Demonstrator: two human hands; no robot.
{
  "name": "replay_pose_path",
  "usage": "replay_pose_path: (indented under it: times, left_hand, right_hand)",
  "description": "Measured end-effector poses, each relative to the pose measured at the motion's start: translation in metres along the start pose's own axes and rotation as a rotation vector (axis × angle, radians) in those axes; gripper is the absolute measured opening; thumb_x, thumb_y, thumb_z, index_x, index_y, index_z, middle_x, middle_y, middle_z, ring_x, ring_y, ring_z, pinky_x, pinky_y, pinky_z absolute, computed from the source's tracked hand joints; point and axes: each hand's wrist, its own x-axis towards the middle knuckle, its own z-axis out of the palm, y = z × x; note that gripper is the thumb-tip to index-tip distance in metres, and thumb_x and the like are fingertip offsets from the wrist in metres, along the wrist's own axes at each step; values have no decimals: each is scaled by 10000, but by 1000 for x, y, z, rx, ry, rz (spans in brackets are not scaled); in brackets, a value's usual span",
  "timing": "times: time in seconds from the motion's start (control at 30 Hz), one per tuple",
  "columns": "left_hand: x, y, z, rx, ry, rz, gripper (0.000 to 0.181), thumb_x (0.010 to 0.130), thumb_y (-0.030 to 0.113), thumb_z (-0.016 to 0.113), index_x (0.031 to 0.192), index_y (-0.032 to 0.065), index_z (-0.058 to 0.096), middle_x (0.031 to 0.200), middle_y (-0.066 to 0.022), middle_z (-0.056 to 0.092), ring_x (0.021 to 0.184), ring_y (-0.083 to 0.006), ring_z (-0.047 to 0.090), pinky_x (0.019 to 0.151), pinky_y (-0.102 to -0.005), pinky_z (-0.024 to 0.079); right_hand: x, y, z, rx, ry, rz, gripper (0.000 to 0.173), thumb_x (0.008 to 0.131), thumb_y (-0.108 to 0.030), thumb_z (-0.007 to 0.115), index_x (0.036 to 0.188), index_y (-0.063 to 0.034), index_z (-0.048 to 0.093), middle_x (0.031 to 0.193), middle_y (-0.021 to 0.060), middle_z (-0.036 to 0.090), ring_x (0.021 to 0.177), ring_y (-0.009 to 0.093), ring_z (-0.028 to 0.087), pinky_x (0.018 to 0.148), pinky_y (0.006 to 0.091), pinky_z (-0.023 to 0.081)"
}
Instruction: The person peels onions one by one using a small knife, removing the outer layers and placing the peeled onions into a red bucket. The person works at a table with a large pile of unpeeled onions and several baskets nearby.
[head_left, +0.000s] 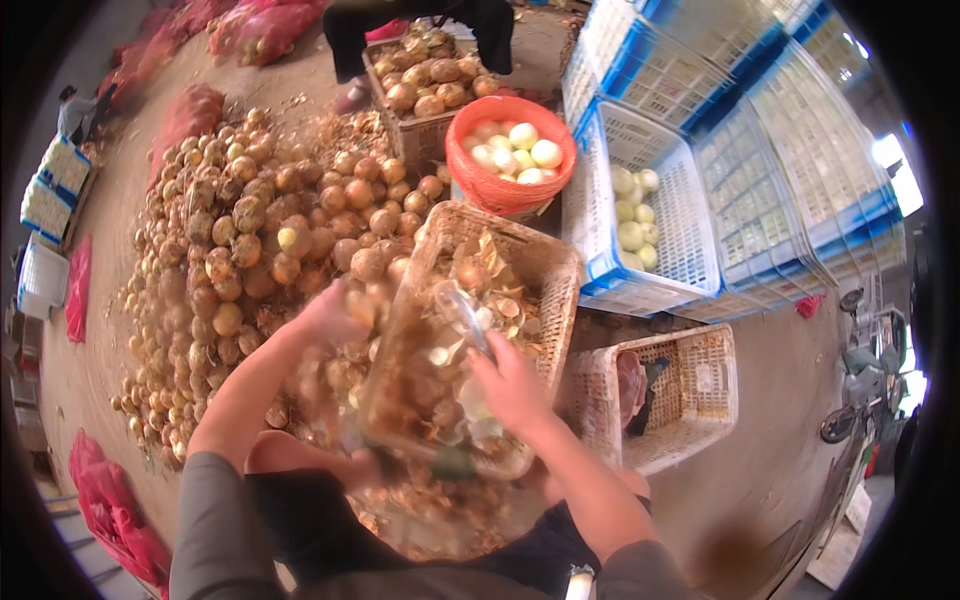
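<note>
My left hand (335, 313) is at the right edge of a large heap of brown onions (225, 240). A blurred yellowish onion (362, 306) lies against its fingers; whether they grip it cannot be told. My right hand (511, 379) holds a knife-like tool (466, 315), its pale blade pointing up and away over a dirty plastic crate (568, 330). Inside that tilted crate are onion skins (510, 306), pale cut pieces and a few brown onions (448, 412), partly blurred. The crate stands before me, between my knees.
Beyond the crate are a red basket (510, 196) of peeled onions and another crate (427, 142) of unpeeled ones, near a seated person's legs (495, 37). White-blue crates (645, 292) rise at right. A dirty crate (675, 454) holding a dark item stands nearby. Pink mesh sacks (112, 502) lie left.
</note>
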Motion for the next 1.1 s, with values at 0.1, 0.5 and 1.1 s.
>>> replay_pose_path:
  times: [0.1, 0.5, 1.1]
  left_hand:
    - [-37, 14, -15, -378, -39, 128, 826, 834, 282, 866, 1488, 52, 417, 1248, -131, 670, 1128, -202, 670, 1003, -370, 531]
    - [-112, 119, 74, -1209, -422, 396, 555, 1121, 425, 430, 1527, 50, 477, 1464, -144, 574, 1337, -275, 580, 1134, -441, 493]
    - [-97, 117, 100, -1330, -483, 500, 916, 958, 622, 679, 1585, 20, 393, 1551, -170, 530, 1401, -324, 563, 1217, -508, 424]
  right_hand:
    - [-8, -14, -1, -4, 87, -121, 213, 1055, -228, 630, 1076, -18, 606, 714, 78, 611, 626, 199, 586, 596, 397, 458]
    - [-23, -29, -33, 560, -94, -123, 790, 929, -460, 825, 1473, 36, 541, 1291, 126, 693, 1177, 185, 648, 1052, 334, 502]
    - [-23, -10, -49, 314, 196, -208, 356, 1053, -311, 682, 1189, 17, 666, 990, 92, 617, 875, 185, 584, 761, 372, 479]
